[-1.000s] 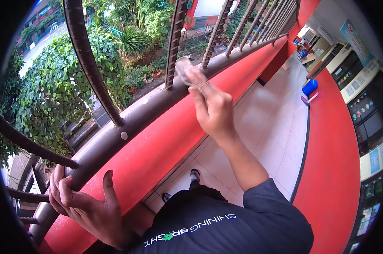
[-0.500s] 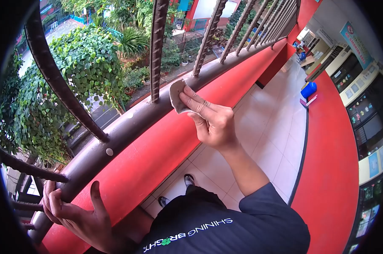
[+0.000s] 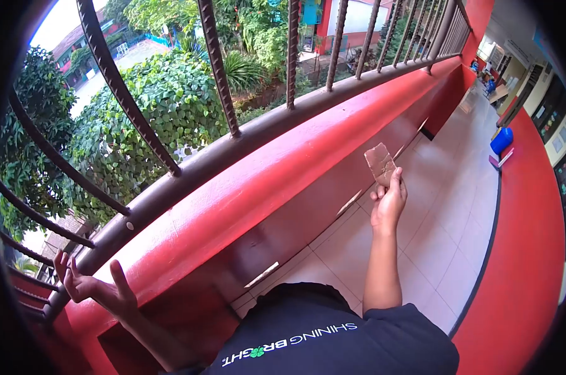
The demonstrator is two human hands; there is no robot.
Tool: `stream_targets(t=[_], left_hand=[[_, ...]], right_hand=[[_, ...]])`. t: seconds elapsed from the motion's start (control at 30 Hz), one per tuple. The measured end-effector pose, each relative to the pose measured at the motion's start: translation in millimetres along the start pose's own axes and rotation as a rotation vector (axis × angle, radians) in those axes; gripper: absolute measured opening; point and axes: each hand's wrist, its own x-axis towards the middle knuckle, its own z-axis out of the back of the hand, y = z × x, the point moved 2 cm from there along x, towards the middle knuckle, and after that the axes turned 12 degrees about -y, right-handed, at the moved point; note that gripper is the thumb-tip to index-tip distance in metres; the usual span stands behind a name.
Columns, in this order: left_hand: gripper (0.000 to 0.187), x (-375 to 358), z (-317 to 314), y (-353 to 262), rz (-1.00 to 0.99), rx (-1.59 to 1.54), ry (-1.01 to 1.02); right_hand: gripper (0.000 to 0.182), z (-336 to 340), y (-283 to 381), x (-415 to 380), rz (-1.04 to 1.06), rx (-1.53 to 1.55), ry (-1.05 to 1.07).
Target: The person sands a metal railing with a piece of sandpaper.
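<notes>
My right hand (image 3: 389, 203) is raised over the tiled floor, away from the railing, pinching a worn, creased piece of brown sandpaper (image 3: 379, 161) by its lower edge. The sheet stands up from between thumb and fingers. At the lower left, my left hand (image 3: 95, 287) has its fingers and thumb spread, with the fingertips right at the dark brown pipe rail (image 3: 245, 139). Twisted metal bars (image 3: 218, 69) rise from the rail. A pale spot (image 3: 130, 225) marks the pipe not far from my left hand.
A glossy red ledge (image 3: 233, 194) runs below the rail. Pale tiles (image 3: 445, 219) cover the corridor floor. Opposite, a blue container (image 3: 501, 140) sits on another red ledge (image 3: 533, 250). Leafy plants (image 3: 151, 100) grow beyond the bars.
My right hand has lifted the sandpaper off the rail and moved it right, over the floor. My left hand's fingers have loosened from around the rail. The view has shifted.
</notes>
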Motion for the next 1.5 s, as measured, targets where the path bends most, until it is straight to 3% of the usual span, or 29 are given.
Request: stream_targets(t=[0.07, 0.13, 0.17, 0.23, 0.3, 0.43, 0.5, 0.6, 0.67, 0.77, 0.83, 0.93, 1.0, 1.13, 1.27, 1.37, 1.4, 1.5], left_hand=[[0.079, 9.4, -15.0, -29.0, -0.053, -0.041, -0.064], [0.08, 13.2, -38.2, -62.5, -0.098, -0.023, 0.033], [0.077, 15.1, -50.0, -81.5, -0.077, -0.021, 0.085], [0.043, 28.0, -70.2, -110.0, -0.08, -0.011, 0.261], [0.03, 30.9, -93.5, -128.5, -0.182, -0.058, 0.343], [0.047, 35.8, -123.4, -147.2, -0.109, 0.004, 0.34], [0.049, 28.9, -132.4, -135.2, -0.062, -0.02, 0.264], [0.057, 43.6, -136.5, -125.2, 0.083, 0.088, 0.304], [0.06, 57.5, -139.4, -120.8, 0.111, 0.226, 0.471], [0.069, 61.2, -141.8, -126.0, 0.174, 0.317, 0.753], [0.079, 51.6, -147.7, -120.6, 0.085, 0.382, 0.644], [0.078, 50.6, -148.1, -128.8, 0.056, 0.44, 0.575], [0.075, 55.0, -146.4, -134.4, 0.161, 0.493, 0.701], [0.073, 47.1, -147.4, -128.3, 0.086, 0.516, 0.588], [0.067, 45.8, -147.3, -128.2, 0.065, 0.535, 0.578], [0.065, 43.1, -147.9, -125.6, 0.024, 0.564, 0.555], [0.073, 40.2, -149.6, -121.6, -0.024, 0.554, 0.485], [0.074, 42.1, -149.8, -122.7, -0.025, 0.56, 0.521]], right_hand=[[0.038, 14.9, -0.5, 12.3, -0.009, -0.002, 0.036], [0.036, 21.4, 4.9, 19.8, -0.039, 0.071, 0.011], [0.027, 30.2, 5.3, 26.3, -0.087, 0.108, 0.057], [0.024, 37.8, -0.8, 35.9, -0.137, 0.068, 0.094], [0.024, 46.3, -2.9, 45.9, -0.24, 0.023, 0.194], [0.025, 63.9, -10.3, 59.8, -0.269, -0.003, 0.444], [0.021, 72.3, -5.4, 57.0, -0.301, -0.066, 0.337], [0.019, 78.1, 0.7, 51.4, -0.243, -0.105, 0.362], [0.022, 85.3, -8.5, 62.4, -0.175, -0.172, 0.423], [0.03, 80.2, -2.2, 46.2, -0.291, -0.103, 0.35], [0.037, 70.3, 5.4, 30.9, -0.446, -0.117, 0.524], [0.039, 58.5, 6.4, 28.5, -0.412, -0.188, 0.585], [0.041, 40.4, 13.0, 25.6, -0.378, -0.201, 0.614], [0.043, -13.1, 52.3, -4.2, -0.299, -0.045, 0.847], [0.05, -41.5, 57.1, -17.4, -0.281, 0.004, 0.896], [0.071, -42.4, 51.3, -22.5, -0.48, 0.166, 1.031], [0.071, -41.7, 50.5, -23.1, -0.482, 0.168, 1.01], [0.073, -40.2, 51.3, -25.2, -0.56, 0.273, 1.027]])
